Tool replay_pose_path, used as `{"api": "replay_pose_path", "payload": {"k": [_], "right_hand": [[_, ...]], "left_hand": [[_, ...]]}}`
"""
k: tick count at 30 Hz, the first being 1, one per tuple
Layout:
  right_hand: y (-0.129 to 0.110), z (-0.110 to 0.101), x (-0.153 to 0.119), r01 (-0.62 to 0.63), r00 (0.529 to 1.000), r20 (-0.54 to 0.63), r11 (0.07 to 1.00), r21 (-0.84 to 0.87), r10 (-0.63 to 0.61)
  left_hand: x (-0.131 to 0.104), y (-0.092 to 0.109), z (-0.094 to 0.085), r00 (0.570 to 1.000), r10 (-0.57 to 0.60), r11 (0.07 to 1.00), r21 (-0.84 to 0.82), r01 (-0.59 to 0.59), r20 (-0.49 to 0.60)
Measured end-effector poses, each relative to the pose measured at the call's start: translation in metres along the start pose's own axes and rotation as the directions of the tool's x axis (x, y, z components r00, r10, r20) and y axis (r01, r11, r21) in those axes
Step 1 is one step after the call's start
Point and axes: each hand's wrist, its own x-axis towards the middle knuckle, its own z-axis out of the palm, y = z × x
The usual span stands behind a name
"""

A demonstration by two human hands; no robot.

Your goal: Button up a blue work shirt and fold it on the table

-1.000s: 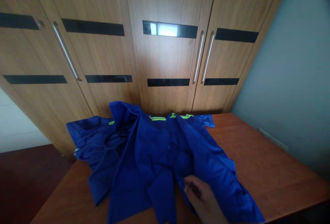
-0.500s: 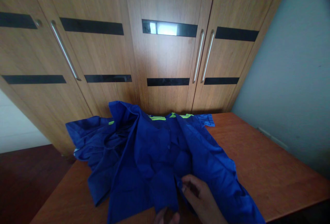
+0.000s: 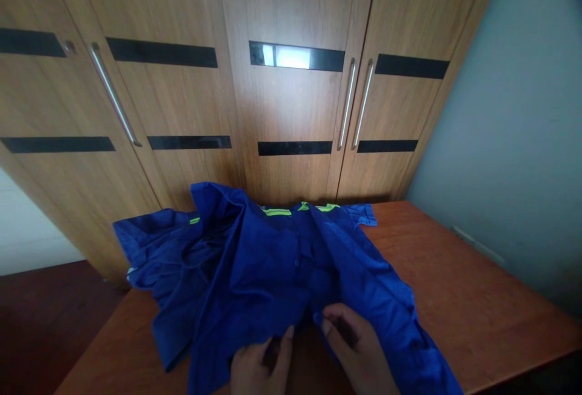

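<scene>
A blue work jacket (image 3: 268, 262) with yellow-green stripes near its shoulders lies spread on the wooden table, its front partly parted. My left hand (image 3: 261, 363) pinches the lower edge of the left front panel between thumb and fingers. In my right hand (image 3: 357, 346), the edge of the right front panel is held between thumb and forefinger, a small folded bit of cloth showing at the tips. A button (image 3: 297, 263) is visible higher up on the front. The left side of the cloth is bunched in folds.
The brown table (image 3: 459, 298) extends to the right of the jacket. Behind it stands a wooden wardrobe (image 3: 286, 104) with long metal handles and dark strips. A pale blue wall (image 3: 513, 140) rises at the right. Dark floor (image 3: 45, 322) shows at the left.
My left hand has risen from the bottom edge and moved left, and the lower left front panel has shifted with it. My right hand keeps its grip in nearly the same place.
</scene>
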Motion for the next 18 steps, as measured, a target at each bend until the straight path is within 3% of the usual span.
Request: {"api": "replay_pose_path", "payload": {"k": [3,8,13,18], "right_hand": [[-0.002,0.004,0.0,0.086,0.996,0.026,0.995,-0.051,-0.084],[-0.008,0.012,0.0,0.185,0.982,0.064,0.976,-0.119,-0.178],[-0.003,0.012,-0.006,0.244,0.97,0.045,0.949,-0.198,-0.24],[0.031,0.025,-0.023,0.336,0.923,-0.023,0.835,-0.436,-0.383]], "left_hand": [[0.002,-0.002,0.003,0.991,0.096,0.992,0.077,-0.104,0.097],[0.004,0.001,0.008,0.953,-0.018,1.0,-0.002,0.019,0.302],[0.011,-0.002,0.004,0.966,-0.073,0.996,-0.022,0.081,0.249],[0.011,-0.014,0.002,0.962,-0.105,0.994,0.031,0.1,0.251]]}}
